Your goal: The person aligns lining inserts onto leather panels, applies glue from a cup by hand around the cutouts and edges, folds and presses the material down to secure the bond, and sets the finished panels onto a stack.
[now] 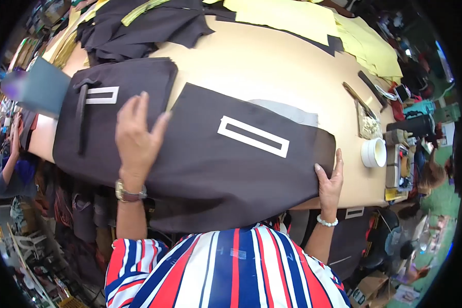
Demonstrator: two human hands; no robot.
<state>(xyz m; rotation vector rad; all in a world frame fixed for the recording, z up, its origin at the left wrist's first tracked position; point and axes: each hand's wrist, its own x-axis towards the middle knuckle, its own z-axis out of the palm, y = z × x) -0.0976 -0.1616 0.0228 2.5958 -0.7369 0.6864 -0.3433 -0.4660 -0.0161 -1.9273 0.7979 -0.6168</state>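
A dark brown fabric panel (241,174) lies across the table in front of me, its near edge hanging over the table's front. A white rectangular frame-shaped strip (254,136) is on its upper face. My right hand (331,186) holds the panel's right edge, thumb on top; some fingers are hidden beneath. My left hand (138,134) is open, fingers spread, over the panel's left part; whether it touches cannot be told. Left of it is a stack of similar dark panels (154,77), with another white frame strip (103,95) and a dark hammer-like tool (81,118) on top.
A grey-blue box (46,86) stands left of the stack. Yellow sheets (282,18) and dark fabric (143,31) lie along the far side. A white cup (373,153), a brush (355,96) and a tray of tools (401,167) are on the right. Another person's arm (10,154) shows far left.
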